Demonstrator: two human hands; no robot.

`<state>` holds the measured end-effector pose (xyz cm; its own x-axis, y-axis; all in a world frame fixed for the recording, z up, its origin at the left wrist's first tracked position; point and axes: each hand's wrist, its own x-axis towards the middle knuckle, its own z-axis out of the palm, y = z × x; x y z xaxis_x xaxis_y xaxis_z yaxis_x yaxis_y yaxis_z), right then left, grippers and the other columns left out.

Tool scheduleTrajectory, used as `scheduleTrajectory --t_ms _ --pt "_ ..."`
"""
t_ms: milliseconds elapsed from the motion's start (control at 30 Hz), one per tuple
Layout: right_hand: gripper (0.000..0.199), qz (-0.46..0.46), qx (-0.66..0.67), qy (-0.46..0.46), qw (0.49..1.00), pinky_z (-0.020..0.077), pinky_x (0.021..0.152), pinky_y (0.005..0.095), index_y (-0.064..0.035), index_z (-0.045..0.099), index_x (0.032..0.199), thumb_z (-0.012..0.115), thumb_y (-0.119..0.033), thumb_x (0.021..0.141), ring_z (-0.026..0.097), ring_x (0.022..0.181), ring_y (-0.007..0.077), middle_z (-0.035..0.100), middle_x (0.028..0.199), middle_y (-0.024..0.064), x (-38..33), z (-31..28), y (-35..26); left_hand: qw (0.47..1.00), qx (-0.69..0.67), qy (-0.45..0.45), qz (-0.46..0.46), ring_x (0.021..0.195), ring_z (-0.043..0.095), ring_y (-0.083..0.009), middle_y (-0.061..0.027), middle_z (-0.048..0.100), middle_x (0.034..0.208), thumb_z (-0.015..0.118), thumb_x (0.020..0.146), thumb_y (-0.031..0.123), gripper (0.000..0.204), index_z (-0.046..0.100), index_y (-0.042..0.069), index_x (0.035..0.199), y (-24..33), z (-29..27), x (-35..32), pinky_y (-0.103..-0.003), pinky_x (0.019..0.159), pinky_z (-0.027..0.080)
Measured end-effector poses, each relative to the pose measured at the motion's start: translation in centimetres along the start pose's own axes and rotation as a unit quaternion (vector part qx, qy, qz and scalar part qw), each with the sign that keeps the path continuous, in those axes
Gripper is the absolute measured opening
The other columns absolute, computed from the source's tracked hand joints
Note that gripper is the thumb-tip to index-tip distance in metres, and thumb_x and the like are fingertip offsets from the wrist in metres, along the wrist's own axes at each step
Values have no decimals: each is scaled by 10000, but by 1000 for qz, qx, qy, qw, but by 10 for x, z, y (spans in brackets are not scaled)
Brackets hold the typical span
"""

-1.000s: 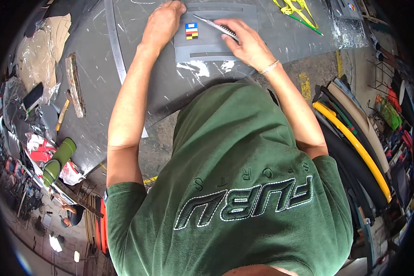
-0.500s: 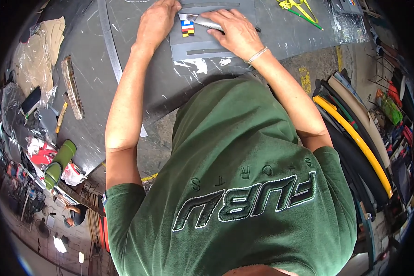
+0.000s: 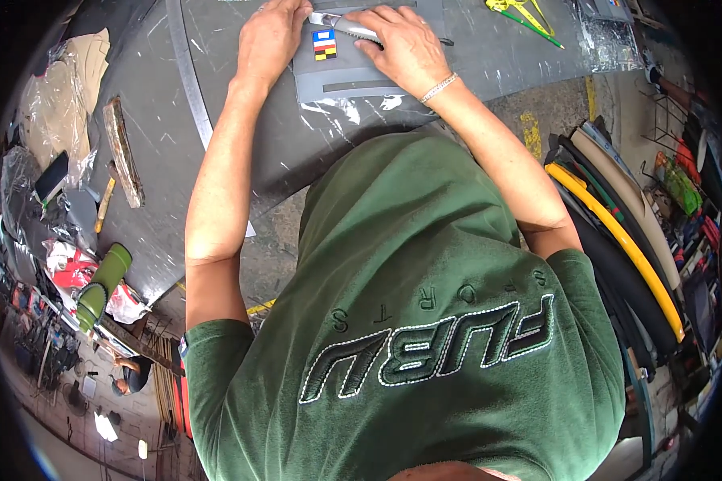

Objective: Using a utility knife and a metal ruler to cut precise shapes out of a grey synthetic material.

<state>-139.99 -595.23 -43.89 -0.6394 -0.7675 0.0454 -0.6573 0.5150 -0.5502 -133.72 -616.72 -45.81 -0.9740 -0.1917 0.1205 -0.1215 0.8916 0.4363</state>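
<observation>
A grey fabric panel (image 3: pixel 353 76) with a small blue, red and yellow patch (image 3: pixel 324 45) lies on the dark grey worktable (image 3: pixel 297 152) at the top of the view. My left hand (image 3: pixel 271 38) presses flat on the panel's upper left corner. My right hand (image 3: pixel 405 46), a bracelet on its wrist, grips a silver knife-like tool (image 3: pixel 341 24) lying across the panel's top edge, its tip close to my left hand. My green shirt (image 3: pixel 425 321) fills the lower half of the view.
A long metal strip (image 3: pixel 188 88) runs down the table's left side, beside a rough wooden piece (image 3: pixel 124 160). Green cylinders (image 3: pixel 104 284) and plastic wrap clutter the left. Yellow-handled tools (image 3: pixel 525 12) lie top right. Rolled materials, one yellow (image 3: pixel 618 240), stand at the right.
Both hands sit higher in the picture than before. My right hand has slid the silver tool leftwards, closer to my left hand.
</observation>
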Motion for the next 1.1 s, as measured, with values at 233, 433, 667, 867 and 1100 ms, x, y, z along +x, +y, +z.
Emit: scheduleTrajectory --t_ms 233,433,667,867,1100 --pt "409 6 -11 -5 1000 493 965 458 -109 646 1266 696 -131 861 590 1113 360 628 1143 126 2 0 -1 1000 -4 -10 -15 912 633 -414 -196 630 915 599 978 154 133 615 25 947 13 -5 -3 -494 794 509" --pt "401 15 -10 -5 1000 490 971 464 -103 644 1270 695 -141 875 588 1114 367 626 1157 132 5 1 -5 1000 -13 7 -1 911 632 -415 -195 630 931 595 976 138 113 622 29 956 10 -2 -4 -495 788 507" --pt "397 29 7 6 1000 482 989 458 -94 644 1267 696 -146 877 591 1118 371 639 1175 142 7 -2 -1 999 -22 11 -32 952 637 -414 -212 631 973 594 986 150 115 613 39 1010 2 2 -6 -495 821 510" --pt "429 80 -21 189 978 509 960 407 -168 690 1275 781 -284 872 638 1074 315 702 1143 95 -14 -18 67 958 -98 174 -207 993 670 -394 -235 701 1036 538 1039 272 322 669 -22 1015 -39 -11 -26 -458 883 522" --pt "405 139 -98 161 972 485 951 397 -165 703 1261 784 -253 874 624 1055 318 698 1151 88 -69 -31 106 889 -161 117 -413 736 688 -196 -129 712 841 501 1044 428 490 666 -26 1130 -48 -25 -80 -341 718 541"
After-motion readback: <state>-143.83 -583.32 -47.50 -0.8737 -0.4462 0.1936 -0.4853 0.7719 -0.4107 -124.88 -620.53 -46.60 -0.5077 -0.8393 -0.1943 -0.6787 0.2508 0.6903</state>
